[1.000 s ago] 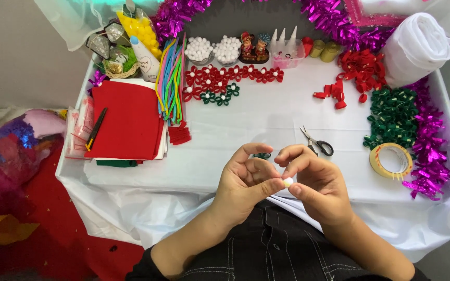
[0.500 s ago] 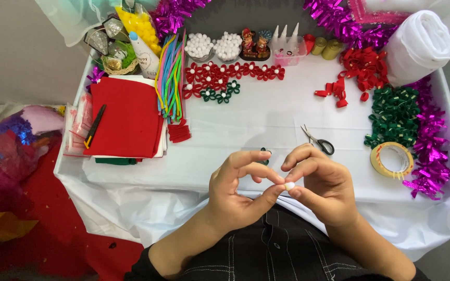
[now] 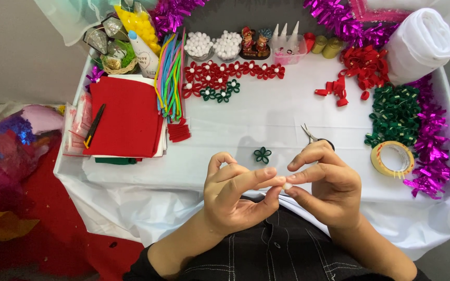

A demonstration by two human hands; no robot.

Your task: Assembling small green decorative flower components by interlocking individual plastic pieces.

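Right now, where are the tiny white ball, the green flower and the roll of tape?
White ball (image 3: pixel 287 185), head view, on its visible top between the fingertips.
Green flower (image 3: pixel 262 154), head view, on its centre.
Roll of tape (image 3: pixel 386 167), head view, on its near rim.

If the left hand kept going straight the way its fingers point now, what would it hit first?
The left hand points rightward, its fingertips already at the small white ball pinched with the right hand. It would meet that ball, then the right hand's fingers, almost at once.
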